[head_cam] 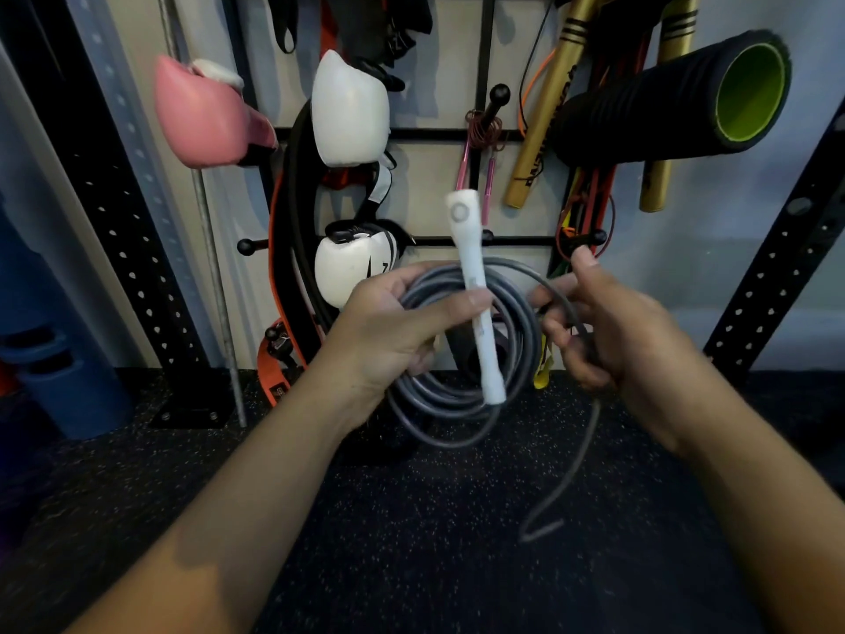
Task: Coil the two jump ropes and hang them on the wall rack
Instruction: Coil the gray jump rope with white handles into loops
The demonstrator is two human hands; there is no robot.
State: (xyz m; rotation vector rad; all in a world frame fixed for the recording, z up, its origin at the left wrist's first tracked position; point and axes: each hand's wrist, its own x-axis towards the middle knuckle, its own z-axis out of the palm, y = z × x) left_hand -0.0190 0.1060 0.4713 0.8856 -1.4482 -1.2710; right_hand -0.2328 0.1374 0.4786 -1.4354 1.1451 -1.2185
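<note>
In front of the wall rack (457, 132), a grey jump rope (462, 354) hangs part-coiled at chest height, its white handle (475, 295) lying across the loops. The cord looks light, springy and smooth, best held where the loops bunch. The left hand (393, 331) curls round that bunch, thumb pinning the handle; the right hand (608, 327) pinches the loose tail (567, 473), which trails down over the black rubber floor (411, 519). A pink-handled rope (480, 144) already hangs on a peg
</note>
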